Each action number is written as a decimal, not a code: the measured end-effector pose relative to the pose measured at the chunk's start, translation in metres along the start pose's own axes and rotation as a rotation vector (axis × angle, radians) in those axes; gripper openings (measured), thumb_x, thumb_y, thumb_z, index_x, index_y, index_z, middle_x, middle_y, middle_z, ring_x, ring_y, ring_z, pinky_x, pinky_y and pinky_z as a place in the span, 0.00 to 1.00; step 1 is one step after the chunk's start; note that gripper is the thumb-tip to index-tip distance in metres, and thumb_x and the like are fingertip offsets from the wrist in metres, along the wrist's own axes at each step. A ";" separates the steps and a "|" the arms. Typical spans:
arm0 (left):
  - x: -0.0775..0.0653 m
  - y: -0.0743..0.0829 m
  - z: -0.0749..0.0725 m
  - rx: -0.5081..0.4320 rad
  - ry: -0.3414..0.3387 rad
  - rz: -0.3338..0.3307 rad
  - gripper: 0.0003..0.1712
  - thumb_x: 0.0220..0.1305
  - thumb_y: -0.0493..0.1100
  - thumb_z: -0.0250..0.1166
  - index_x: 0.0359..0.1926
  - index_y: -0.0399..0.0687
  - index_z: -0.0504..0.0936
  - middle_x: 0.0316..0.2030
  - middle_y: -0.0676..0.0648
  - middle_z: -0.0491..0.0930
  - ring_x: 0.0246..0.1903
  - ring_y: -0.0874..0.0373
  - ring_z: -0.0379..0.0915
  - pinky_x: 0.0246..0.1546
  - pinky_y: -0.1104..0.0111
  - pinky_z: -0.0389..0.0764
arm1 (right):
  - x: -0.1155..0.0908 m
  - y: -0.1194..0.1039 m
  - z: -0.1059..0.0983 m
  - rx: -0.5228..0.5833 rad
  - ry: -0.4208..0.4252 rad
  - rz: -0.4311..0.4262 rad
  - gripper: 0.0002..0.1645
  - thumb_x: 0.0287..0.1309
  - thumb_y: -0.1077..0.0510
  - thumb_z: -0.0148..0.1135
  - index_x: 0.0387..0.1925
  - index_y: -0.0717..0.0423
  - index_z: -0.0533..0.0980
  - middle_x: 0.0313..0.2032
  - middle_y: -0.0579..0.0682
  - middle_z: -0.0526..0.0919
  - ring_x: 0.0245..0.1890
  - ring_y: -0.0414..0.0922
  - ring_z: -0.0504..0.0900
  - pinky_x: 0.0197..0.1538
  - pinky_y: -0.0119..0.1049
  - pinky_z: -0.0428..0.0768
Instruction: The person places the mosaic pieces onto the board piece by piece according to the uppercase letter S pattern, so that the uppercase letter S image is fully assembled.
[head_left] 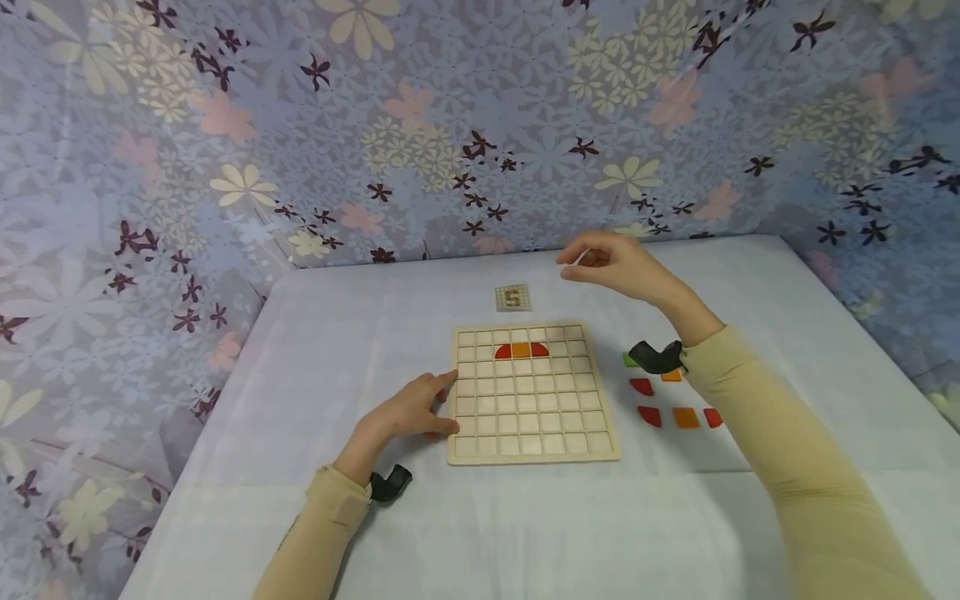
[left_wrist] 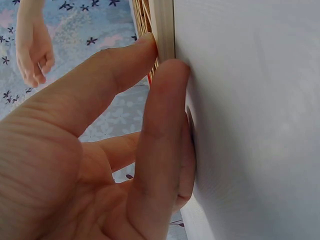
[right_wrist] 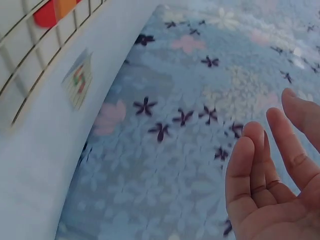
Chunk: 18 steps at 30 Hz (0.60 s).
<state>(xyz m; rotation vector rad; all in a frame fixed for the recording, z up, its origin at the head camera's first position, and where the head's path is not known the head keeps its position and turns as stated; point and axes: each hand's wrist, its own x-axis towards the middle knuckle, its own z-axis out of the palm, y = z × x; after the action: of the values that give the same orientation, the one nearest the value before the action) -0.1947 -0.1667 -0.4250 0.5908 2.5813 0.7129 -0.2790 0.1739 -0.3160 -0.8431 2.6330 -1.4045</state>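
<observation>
A pale wooden grid board (head_left: 528,402) lies on the white tabletop. In its second row from the far edge, an orange square tile (head_left: 521,351) sits between two red rounded tiles (head_left: 503,352). My left hand (head_left: 411,407) is at the board's left edge, thumb and index finger extended and touching the rim. In the left wrist view the left hand (left_wrist: 125,135) shows its fingertips right at the board's side. My right hand (head_left: 617,265) is raised beyond the board's far right corner, fingers loosely bent and holding nothing. The right wrist view shows the right hand (right_wrist: 272,185) with its fingers apart.
A small pattern card (head_left: 513,297) with a 5- or S-like figure lies behind the board. To the right are loose tiles: orange squares (head_left: 686,417), several red quarter-rounds (head_left: 650,416) and a green piece (head_left: 629,359), partly under the right forearm. Flowered cloth (head_left: 450,125) hangs behind.
</observation>
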 end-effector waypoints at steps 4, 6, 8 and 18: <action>-0.001 -0.001 0.000 0.002 0.004 0.008 0.48 0.54 0.45 0.72 0.70 0.36 0.58 0.38 0.49 0.68 0.27 0.59 0.64 0.33 0.67 0.67 | -0.018 0.010 -0.011 -0.050 0.041 0.025 0.14 0.58 0.56 0.65 0.46 0.56 0.80 0.43 0.51 0.78 0.33 0.45 0.78 0.36 0.36 0.75; -0.002 0.000 0.000 -0.005 0.003 0.010 0.48 0.54 0.45 0.72 0.70 0.36 0.58 0.38 0.48 0.68 0.27 0.59 0.65 0.33 0.67 0.67 | -0.027 0.018 -0.014 -0.084 0.048 0.054 0.14 0.58 0.55 0.66 0.45 0.55 0.80 0.42 0.51 0.78 0.32 0.44 0.78 0.36 0.35 0.75; -0.002 0.000 0.000 -0.011 0.003 0.014 0.48 0.53 0.45 0.72 0.70 0.36 0.58 0.38 0.48 0.68 0.26 0.59 0.66 0.33 0.67 0.67 | -0.036 0.027 -0.016 -0.099 0.045 0.100 0.15 0.57 0.53 0.66 0.45 0.54 0.80 0.42 0.51 0.79 0.33 0.44 0.79 0.36 0.35 0.75; -0.001 -0.001 0.001 -0.010 0.007 0.043 0.48 0.54 0.45 0.72 0.69 0.34 0.58 0.37 0.48 0.68 0.26 0.60 0.66 0.33 0.67 0.67 | -0.076 0.076 -0.013 -0.154 -0.040 0.263 0.22 0.58 0.50 0.65 0.49 0.60 0.77 0.44 0.56 0.79 0.39 0.50 0.79 0.41 0.41 0.75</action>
<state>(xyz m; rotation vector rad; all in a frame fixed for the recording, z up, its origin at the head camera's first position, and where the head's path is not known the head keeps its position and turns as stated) -0.1934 -0.1674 -0.4256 0.6433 2.5766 0.7432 -0.2520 0.2538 -0.3837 -0.5043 2.7256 -1.1231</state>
